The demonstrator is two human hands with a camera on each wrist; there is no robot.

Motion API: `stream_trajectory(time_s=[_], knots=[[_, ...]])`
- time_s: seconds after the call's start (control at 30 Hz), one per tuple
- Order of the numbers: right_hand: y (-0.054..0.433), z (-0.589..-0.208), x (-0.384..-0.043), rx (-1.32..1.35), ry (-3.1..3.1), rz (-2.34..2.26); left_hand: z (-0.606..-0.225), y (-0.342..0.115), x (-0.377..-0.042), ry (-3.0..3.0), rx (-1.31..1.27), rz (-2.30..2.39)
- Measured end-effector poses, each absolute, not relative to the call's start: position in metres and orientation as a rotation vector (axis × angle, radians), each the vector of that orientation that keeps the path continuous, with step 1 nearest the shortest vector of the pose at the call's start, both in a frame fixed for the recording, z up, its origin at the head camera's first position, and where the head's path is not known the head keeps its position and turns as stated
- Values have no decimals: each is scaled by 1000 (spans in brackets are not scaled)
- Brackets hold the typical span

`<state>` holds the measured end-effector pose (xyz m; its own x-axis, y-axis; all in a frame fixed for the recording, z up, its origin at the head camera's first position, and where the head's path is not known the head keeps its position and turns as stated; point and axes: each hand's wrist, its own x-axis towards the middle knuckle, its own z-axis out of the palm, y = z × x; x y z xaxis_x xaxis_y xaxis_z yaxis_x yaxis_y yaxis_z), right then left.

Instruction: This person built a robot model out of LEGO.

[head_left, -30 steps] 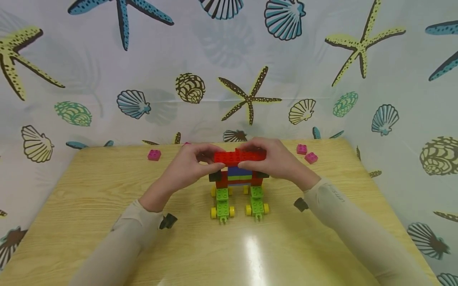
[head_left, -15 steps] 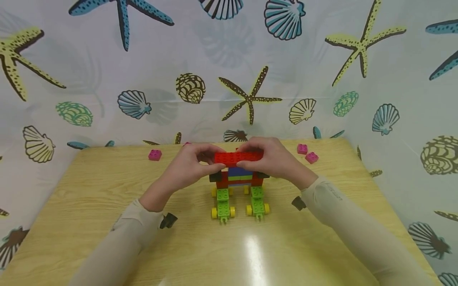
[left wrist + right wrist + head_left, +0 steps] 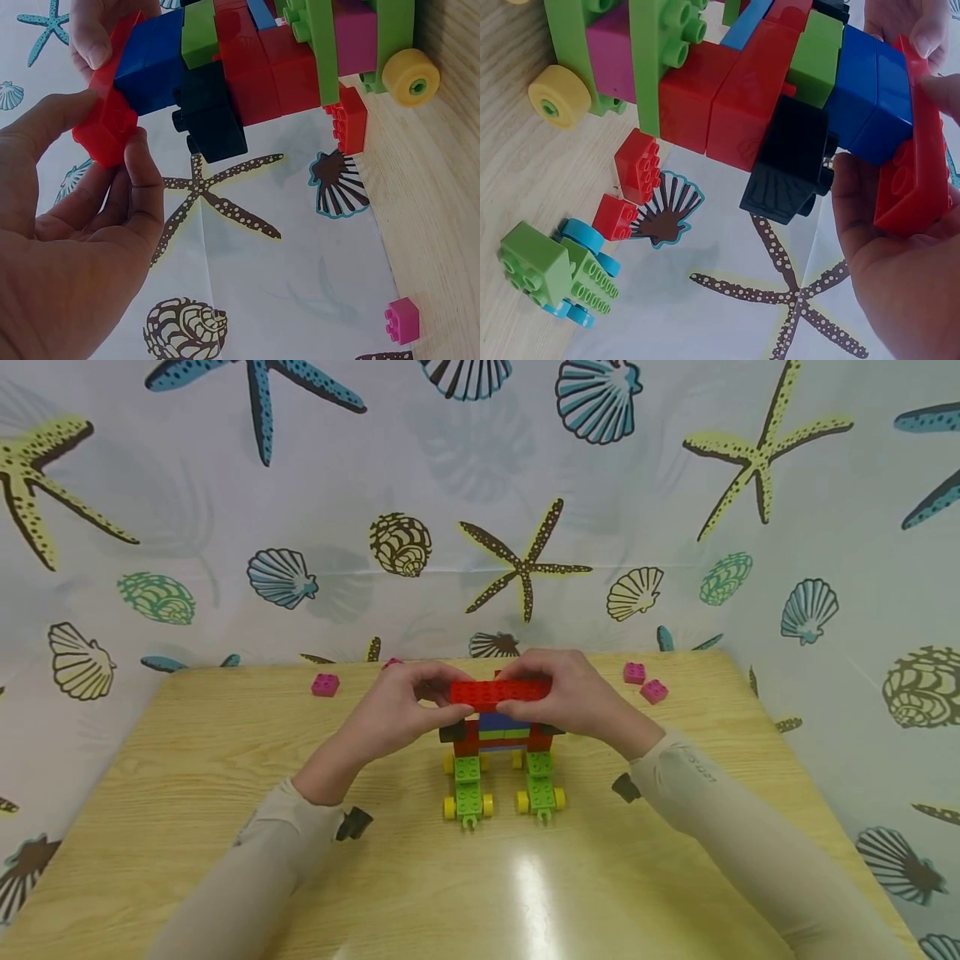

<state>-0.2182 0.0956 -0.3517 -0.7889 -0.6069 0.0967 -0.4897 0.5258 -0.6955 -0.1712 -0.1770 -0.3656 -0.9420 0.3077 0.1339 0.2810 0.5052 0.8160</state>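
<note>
Sitting at the far left is a pink brick (image 3: 325,685). Next, the left hand (image 3: 392,710) pinches one end of the long red brick (image 3: 486,695), which lies on the blue bricks (image 3: 502,722), above the green wheeled pieces (image 3: 468,783). The red brick's right end pokes out less than a second ago, so it looks better lined up. The right hand (image 3: 573,695) pinches that end. Two pink bricks (image 3: 654,692) lie farther right.

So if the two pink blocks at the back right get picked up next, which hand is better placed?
Probably the right hand: the two pink blocks lie on its side. The left hand would have to cross over. Both hands hold the red block.
</note>
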Motion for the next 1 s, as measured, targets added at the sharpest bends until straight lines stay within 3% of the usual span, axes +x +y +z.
stream_trajectory(time_s=[1.0], knots=[[126,-362,-212,-773,2590,-1186,-383,-158,-167,2574,458,1665]])
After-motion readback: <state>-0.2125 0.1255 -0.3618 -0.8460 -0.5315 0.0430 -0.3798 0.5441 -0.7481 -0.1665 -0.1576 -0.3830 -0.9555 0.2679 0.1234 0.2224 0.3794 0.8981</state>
